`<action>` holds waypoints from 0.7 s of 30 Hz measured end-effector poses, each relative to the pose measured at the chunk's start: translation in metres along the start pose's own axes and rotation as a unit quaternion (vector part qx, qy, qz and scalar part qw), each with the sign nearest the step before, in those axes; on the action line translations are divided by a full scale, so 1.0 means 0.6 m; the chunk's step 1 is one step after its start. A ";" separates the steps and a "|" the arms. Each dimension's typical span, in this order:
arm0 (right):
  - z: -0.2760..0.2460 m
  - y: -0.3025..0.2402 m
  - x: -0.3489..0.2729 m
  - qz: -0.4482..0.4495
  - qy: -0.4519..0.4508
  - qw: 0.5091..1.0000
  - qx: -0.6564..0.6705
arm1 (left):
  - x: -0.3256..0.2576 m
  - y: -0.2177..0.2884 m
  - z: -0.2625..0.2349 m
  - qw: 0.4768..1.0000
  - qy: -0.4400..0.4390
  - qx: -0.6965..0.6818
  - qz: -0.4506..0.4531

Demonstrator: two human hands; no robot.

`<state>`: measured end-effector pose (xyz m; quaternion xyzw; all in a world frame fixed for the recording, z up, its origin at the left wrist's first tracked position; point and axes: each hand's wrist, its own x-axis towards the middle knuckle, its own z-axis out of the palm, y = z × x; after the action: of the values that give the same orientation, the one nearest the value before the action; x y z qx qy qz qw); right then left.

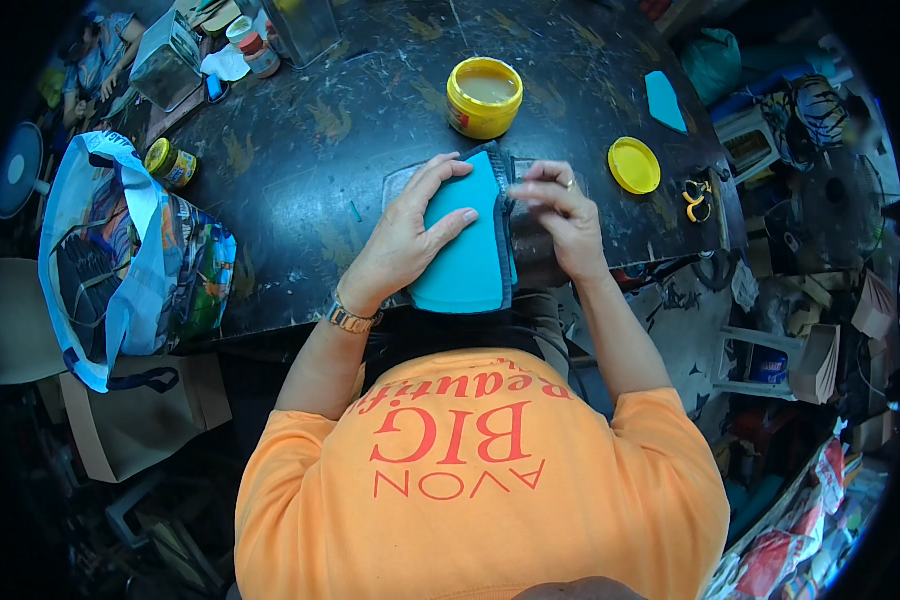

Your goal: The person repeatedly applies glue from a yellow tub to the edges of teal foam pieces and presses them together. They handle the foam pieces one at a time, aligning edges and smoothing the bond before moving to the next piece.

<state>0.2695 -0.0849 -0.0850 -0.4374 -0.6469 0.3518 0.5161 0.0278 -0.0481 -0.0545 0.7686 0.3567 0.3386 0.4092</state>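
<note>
A teal sheet-like piece [467, 262] with a dark fabric strip [505, 225] along its right edge lies at the near edge of the table. My left hand [407, 225] rests on its left side, thumb and fingers spread over the teal surface. At the strip stands my right hand [565, 205], its fingers curled together and slightly blurred. Whatever they pinch, if anything, is too small to make out. Beyond the piece is an open yellow jar [483, 118] of pale brownish contents. Its yellow lid [634, 165] lies to the right.
Another teal piece [665, 102] lies at the far right, and yellow-handled scissors or snips [697, 200] lie near the right edge. On the left are a blue-trimmed bag [130, 235] and a small yellow-lidded jar [171, 163]. A clear container [166, 62] stands far left; another person [100, 60] sits beyond.
</note>
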 end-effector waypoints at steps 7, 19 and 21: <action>0.024 0.026 0.077 0.045 0.004 0.988 -0.147 | 0.000 0.000 -0.001 1.000 -0.002 0.002 0.003; 0.002 0.023 0.024 -0.110 0.013 0.954 -0.278 | 0.001 -0.003 0.000 1.000 -0.003 -0.005 0.006; -0.004 0.016 0.008 -0.133 0.003 0.950 -0.282 | 0.001 -0.002 0.000 1.000 -0.002 -0.001 0.004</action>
<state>0.2731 -0.0771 -0.0915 -0.4758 -0.7704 0.0820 0.4163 0.0279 -0.0469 -0.0556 0.7705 0.3524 0.3388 0.4091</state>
